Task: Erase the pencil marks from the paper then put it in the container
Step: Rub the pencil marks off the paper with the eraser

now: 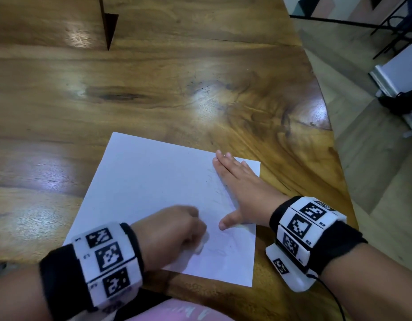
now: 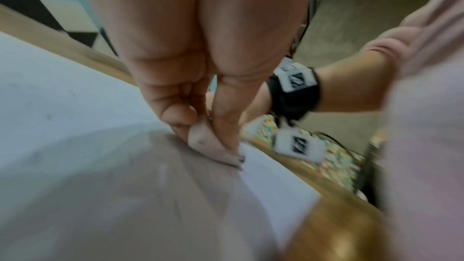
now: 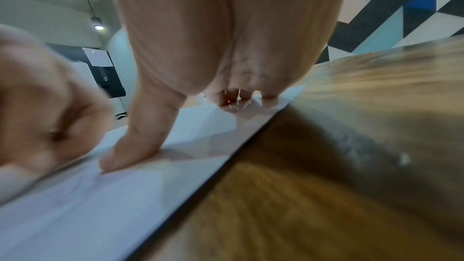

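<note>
A white sheet of paper (image 1: 154, 193) lies flat on the wooden table (image 1: 154, 89), with faint pencil marks (image 1: 220, 191) near its right side. My left hand (image 1: 177, 230) pinches a whitish eraser (image 2: 208, 146) between thumb and fingers and holds it down on the paper (image 2: 62, 106) near the front edge. My right hand (image 1: 237, 188) lies flat with straight fingers on the sheet's right part, its thumb (image 3: 135, 142) spread out on the paper (image 3: 100, 195). No container is in view.
The table's curved right edge (image 1: 327, 126) drops to a tiled floor. A dark triangular object (image 1: 109, 24) stands at the far left of the table. A black cable (image 1: 334, 297) trails from my right wristband.
</note>
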`<control>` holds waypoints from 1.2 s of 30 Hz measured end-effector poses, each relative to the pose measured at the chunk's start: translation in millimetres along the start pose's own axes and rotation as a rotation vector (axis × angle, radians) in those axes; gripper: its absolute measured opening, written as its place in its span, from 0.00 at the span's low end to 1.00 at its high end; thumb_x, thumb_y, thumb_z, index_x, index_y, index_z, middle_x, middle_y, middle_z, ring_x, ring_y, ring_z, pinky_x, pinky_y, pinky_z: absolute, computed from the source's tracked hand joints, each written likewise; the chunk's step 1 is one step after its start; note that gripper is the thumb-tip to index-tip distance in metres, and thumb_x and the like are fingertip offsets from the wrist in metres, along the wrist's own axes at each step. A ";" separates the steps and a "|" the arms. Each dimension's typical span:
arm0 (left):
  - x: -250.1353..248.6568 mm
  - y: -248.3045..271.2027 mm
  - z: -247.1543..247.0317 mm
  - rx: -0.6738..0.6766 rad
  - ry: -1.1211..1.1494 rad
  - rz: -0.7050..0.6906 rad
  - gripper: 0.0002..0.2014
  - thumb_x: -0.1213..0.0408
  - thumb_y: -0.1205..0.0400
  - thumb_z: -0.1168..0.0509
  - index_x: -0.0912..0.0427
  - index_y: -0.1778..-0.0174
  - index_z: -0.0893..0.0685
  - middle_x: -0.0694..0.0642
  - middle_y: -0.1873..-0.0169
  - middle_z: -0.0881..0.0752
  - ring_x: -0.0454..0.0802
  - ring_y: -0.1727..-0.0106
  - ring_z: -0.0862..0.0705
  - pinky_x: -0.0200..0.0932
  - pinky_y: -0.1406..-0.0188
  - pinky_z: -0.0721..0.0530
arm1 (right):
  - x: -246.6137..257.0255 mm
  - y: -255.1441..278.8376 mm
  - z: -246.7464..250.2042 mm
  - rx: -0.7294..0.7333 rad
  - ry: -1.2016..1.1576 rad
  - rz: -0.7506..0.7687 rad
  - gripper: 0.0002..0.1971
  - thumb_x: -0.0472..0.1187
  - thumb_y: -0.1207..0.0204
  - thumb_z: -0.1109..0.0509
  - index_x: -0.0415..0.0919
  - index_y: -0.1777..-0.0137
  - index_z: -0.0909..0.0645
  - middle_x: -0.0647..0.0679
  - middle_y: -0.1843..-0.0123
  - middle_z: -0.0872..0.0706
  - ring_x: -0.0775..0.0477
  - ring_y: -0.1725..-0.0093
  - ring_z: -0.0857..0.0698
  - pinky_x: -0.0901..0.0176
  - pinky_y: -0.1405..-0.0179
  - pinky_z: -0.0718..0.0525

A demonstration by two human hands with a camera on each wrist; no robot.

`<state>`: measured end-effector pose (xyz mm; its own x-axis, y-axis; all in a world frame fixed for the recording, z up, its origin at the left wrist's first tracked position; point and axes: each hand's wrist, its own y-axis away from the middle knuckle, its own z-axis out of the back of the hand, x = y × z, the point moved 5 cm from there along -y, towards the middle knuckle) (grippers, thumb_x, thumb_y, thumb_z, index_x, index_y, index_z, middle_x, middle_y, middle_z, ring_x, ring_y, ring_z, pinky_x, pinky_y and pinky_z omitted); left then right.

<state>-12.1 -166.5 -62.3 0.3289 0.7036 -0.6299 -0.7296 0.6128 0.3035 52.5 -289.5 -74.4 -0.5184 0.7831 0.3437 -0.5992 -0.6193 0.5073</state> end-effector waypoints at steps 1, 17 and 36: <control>4.0 -7.5 10.7 -0.082 -0.025 0.013 0.08 0.61 0.29 0.43 0.55 0.69 0.19 0.51 0.65 0.22 0.48 0.65 0.23 0.36 0.67 0.29 | -0.1 -0.2 0.1 -0.002 0.000 0.001 0.66 0.61 0.37 0.23 0.42 0.19 0.73 0.52 0.19 0.76 0.57 0.21 0.74 0.62 0.25 0.73; 36.4 6.6 29.1 -0.161 0.111 0.114 0.03 0.55 0.31 0.35 0.50 0.66 0.21 0.40 0.68 0.25 0.29 0.63 0.22 0.21 0.64 0.30 | 3.6 -2.0 1.5 -0.017 -0.007 -0.006 0.64 0.60 0.35 0.23 0.43 0.19 0.71 0.52 0.18 0.75 0.58 0.22 0.75 0.60 0.22 0.71; 31.7 -65.4 69.5 -0.116 0.019 0.321 0.11 0.65 0.31 0.26 0.51 0.73 0.22 0.46 0.75 0.23 0.45 0.71 0.26 0.32 0.73 0.31 | -10.8 15.9 -3.7 -0.042 -0.007 -0.088 0.60 0.66 0.34 0.28 0.53 0.19 0.72 0.53 0.22 0.82 0.58 0.26 0.79 0.59 0.24 0.73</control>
<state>87.7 -159.3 -52.4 0.0614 0.8464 -0.5290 -0.8579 0.3156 0.4054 46.3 -307.9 -73.0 -0.4586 0.8346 0.3052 -0.6674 -0.5502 0.5019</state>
